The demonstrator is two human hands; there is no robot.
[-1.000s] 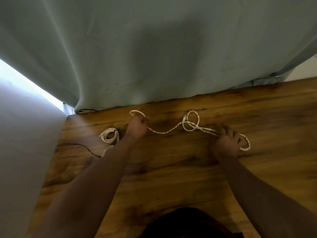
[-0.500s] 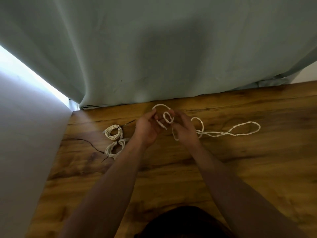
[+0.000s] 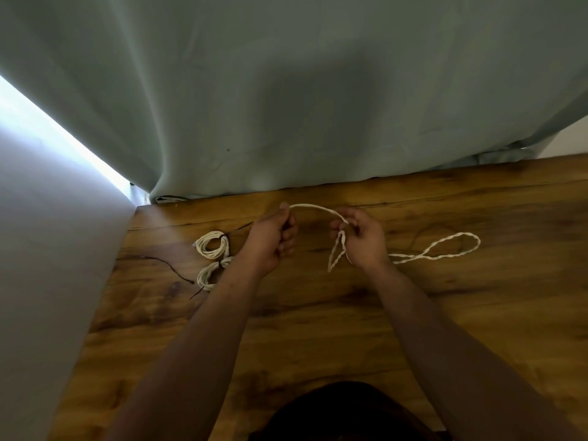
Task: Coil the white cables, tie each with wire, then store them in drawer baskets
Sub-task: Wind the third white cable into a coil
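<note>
Two coils [image 3: 211, 248] wait near the far-left corner of the desk [image 3: 318, 319]. Your left hand [image 3: 270, 241] pinches the white cable [image 3: 318, 207], and your hands have just drawn apart, right hand [image 3: 364, 241] gripping a first small loop. Coiling's barely begun: the tail lies slack toward the right edge.

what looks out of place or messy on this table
Nothing looks damaged. The cable trails right across the table in a loose, uncoiled loop, and a dark wire lies loose beside the two coiled cables at the left.
</note>
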